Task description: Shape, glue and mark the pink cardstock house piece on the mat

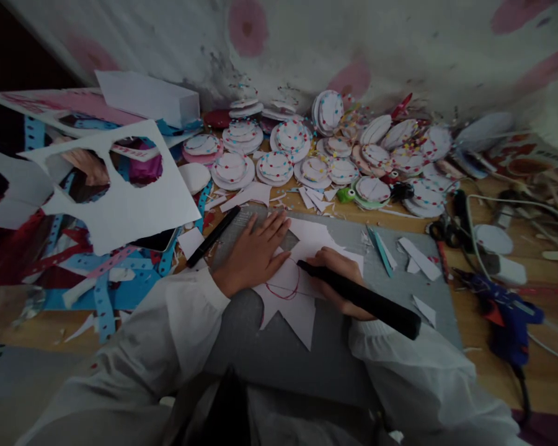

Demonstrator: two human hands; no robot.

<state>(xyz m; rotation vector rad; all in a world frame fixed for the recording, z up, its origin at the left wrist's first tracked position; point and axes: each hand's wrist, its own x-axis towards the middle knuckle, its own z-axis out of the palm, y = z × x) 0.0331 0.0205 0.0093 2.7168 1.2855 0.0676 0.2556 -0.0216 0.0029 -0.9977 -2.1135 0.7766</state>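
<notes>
A white paper star (302, 316) with several points lies on the grey cutting mat (255, 347) in front of me. A red curved line and a thin straight line show on it. My left hand (255, 254) is flat on the paper with its fingers stretched out. My right hand (339, 277) grips a thick black marker (372, 301), its tip close to the paper beside the red curve. I cannot tell whether the tip touches. Left of my left hand lies another black pen (214, 236). A slim teal tool (380, 249) rests on the mat to the right.
Small tiered white paper pieces with coloured dots (291, 139) crowd the back. Cut-out white board (134, 198) and paper scraps pile up at left. On the right are a blue glue gun (506, 316) with its cord and black-handled scissors (444, 230). Paper offcuts (419, 259) lie on the mat.
</notes>
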